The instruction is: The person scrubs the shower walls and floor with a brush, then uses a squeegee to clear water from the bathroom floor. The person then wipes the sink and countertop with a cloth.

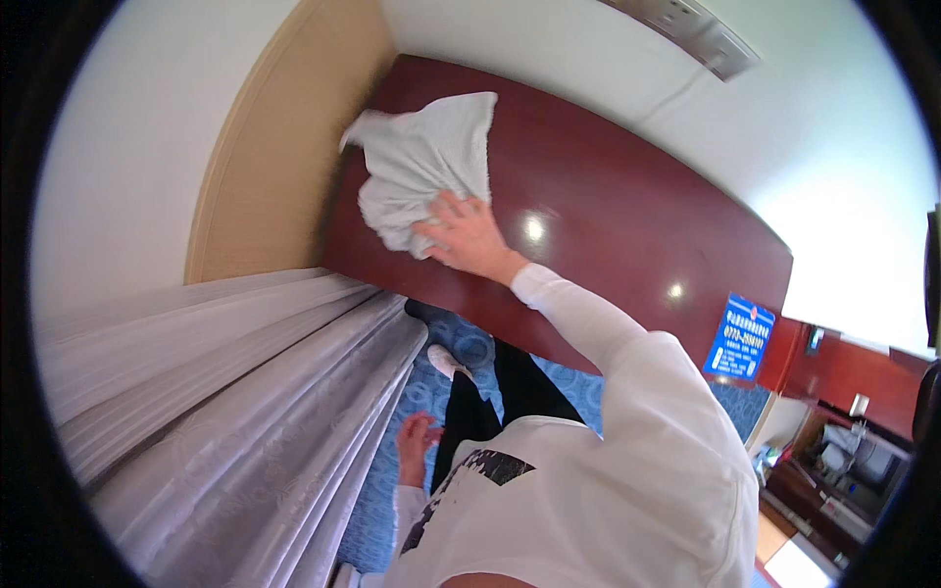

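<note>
A white towel [426, 147], creased and partly bunched, lies on the dark red desk top [608, 225] near its far left end. My right hand [466, 235] presses down on the towel's near right part, its fingers bent into the cloth. The towel's left corner looks smeared by motion. My left hand [417, 443] hangs low at my side, below the desk and beside the curtain. Its fingers are loosely curled and apart, with nothing seen in them.
Pale, shiny curtains [255, 412] hang along the left, close to the desk's corner. A wooden panel [284, 147] borders its left end. A blue printed card [740, 336] lies at the right end. Wall sockets [686, 24] are above. Blue patterned carpet [377, 510] covers the floor.
</note>
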Demonstrator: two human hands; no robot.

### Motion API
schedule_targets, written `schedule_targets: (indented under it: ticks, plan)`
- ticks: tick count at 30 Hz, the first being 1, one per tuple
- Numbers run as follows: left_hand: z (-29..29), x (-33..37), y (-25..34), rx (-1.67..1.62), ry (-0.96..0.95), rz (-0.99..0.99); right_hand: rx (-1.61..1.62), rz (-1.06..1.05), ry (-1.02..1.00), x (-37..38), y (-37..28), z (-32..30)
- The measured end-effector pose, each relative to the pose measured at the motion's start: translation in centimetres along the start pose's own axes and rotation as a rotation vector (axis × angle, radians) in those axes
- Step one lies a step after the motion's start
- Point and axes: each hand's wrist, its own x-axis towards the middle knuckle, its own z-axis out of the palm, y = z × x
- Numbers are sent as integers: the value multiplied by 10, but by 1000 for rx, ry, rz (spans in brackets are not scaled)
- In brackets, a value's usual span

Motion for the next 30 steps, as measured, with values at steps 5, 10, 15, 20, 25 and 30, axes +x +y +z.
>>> schedule_targets:
  ticks: [5,10,15,20,25,30]
  plan:
    - [-42,28,54,205,19,73,-297,621,27,-116,82,-74]
    - [-70,30,76,272,19,123,-527,1119,130,-320,82,-145]
    - [-96,32,38,236,-70,13,-593,1604,294,-377,46,-141]
    - [-131,7,1,179,-64,-16,-665,1464,274,-256,34,-84]
    - [-172,-13,-30,85,-3,-1,-523,1106,202,-100,9,-22]
    - [-196,-27,-49,19,114,-34,-233,759,142,47,-60,48]
